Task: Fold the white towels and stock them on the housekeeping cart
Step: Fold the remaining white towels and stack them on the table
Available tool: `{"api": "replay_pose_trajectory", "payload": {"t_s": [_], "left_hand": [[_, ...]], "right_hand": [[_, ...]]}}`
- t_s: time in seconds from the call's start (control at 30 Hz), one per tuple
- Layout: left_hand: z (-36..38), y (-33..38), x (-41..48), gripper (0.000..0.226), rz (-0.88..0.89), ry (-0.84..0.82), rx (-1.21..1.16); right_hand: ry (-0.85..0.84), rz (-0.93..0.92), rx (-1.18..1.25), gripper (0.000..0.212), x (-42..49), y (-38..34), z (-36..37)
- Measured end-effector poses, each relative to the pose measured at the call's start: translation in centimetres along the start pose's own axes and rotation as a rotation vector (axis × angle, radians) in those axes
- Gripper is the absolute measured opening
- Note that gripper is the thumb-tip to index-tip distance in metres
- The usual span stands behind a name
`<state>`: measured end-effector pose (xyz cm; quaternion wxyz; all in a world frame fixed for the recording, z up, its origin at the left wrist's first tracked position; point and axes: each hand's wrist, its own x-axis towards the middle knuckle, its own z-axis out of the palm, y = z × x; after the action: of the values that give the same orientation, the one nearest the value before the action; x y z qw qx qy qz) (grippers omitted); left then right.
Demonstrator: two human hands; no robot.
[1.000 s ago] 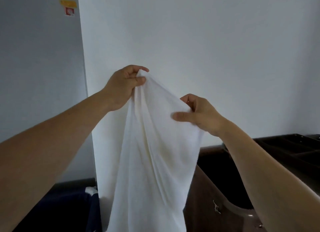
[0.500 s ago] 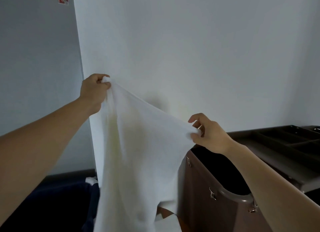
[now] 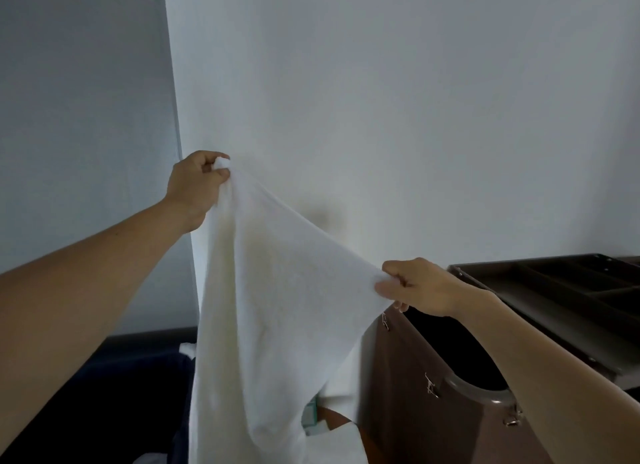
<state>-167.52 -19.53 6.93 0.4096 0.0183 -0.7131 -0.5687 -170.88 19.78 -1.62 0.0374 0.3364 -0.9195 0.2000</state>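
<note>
A white towel (image 3: 277, 307) hangs spread in the air in front of the wall. My left hand (image 3: 195, 186) grips one upper corner, raised at centre left. My right hand (image 3: 420, 287) pinches the towel's other upper edge, lower and further right. The cloth is stretched between the two hands and its lower part drops out of the frame. The dark brown housekeeping cart (image 3: 433, 387) stands at the right, directly under my right hand. Its top tray (image 3: 568, 290) has several dividers.
A dark open bag (image 3: 460, 352) hangs in the cart's near end behind a curved grey rim. A dark blue bin or cloth (image 3: 114, 387) sits low at the left, with a bit of white fabric at its edge. The white wall stands close ahead.
My hands have drawn apart: the left moved left, the right moved down and right over the cart. The bunched towel has opened out between them.
</note>
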Motion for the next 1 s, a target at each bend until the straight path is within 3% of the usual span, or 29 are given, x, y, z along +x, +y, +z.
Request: {"api": "replay_pose_trajectory", "payload": {"t_s": [0.1,0.2,0.33,0.47,0.53,0.63,0.73,0.8,0.9,1.0], "left_hand": [[-1.4,0.0,-0.1,0.025,-0.013,-0.030,0.007],[-3.1,0.6,0.0,0.022,-0.016,-0.101,0.009],[-4.8,2.5,0.9,0.019,0.100,-0.098,0.027],[-6.0,0.8,-0.4,0.014,0.054,-0.151,0.212],[-6.5,0.8,-1.1,0.017,0.070,-0.169,0.209],[-6.7,3.0,-0.4,0.023,0.151,-0.039,0.135],[-7.0,3.8,-0.3,0.021,0.055,-0.058,0.067],[-6.9,3.1,-0.8,0.017,-0.011,-0.135,-0.009],[-6.1,2.5,-1.2,0.018,-0.012,-0.071,-0.102],[-5.8,1.3,-1.6,0.020,-0.009,-0.027,-0.042]], "right_hand": [[0.139,0.027,0.127,0.044,0.7,-0.2,-1.5],[0.426,0.084,0.193,0.037,2.2,-0.4,-4.9],[0.779,0.077,0.532,0.026,4.3,-2.4,-8.4],[0.573,0.218,0.424,0.016,5.8,-4.7,-7.2],[0.673,0.165,0.473,0.012,5.7,-5.4,-8.1],[0.837,0.044,0.692,0.013,5.5,-6.9,-9.2],[0.730,0.122,0.643,0.017,5.4,-7.0,-8.3],[0.768,0.160,0.611,0.016,5.2,-6.6,-7.9],[0.839,0.189,0.755,0.017,4.9,-6.7,-6.7],[0.696,0.226,0.863,0.018,4.4,-6.6,-5.0]]}}
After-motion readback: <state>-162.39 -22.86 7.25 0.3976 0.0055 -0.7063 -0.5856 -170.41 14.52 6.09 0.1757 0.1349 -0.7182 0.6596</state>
